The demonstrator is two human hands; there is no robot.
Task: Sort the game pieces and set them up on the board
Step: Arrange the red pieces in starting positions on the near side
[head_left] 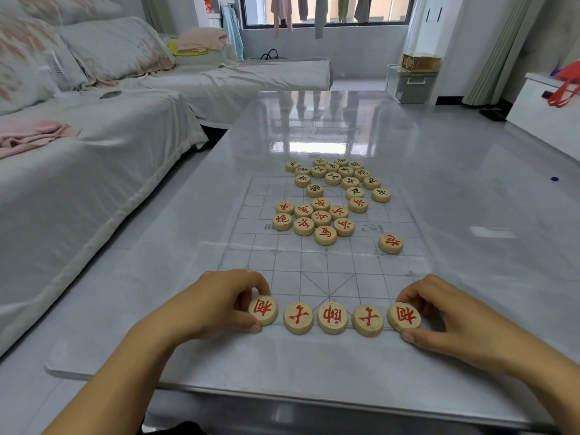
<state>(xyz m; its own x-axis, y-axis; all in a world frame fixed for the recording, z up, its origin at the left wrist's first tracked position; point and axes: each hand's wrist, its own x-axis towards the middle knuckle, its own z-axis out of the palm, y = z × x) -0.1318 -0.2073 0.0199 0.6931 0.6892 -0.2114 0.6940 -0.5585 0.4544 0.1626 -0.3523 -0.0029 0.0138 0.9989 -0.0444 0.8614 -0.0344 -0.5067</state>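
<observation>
Pale tan near discs carry red characters, farther discs seemingly black ones, over a grey-gridded board.

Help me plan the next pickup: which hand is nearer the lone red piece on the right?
Right. The right hand is nearside of the lone red piece; the left hand is across the board.

Daylight is streaming in through the far window, lighting the room evenly. It is glaring white off the glossy table (one sharp patch mid-surface) and washing out the far lines of the clear board. Shadows are falling faint and soft. Wide-angle distortion is curving the sofa.
</observation>
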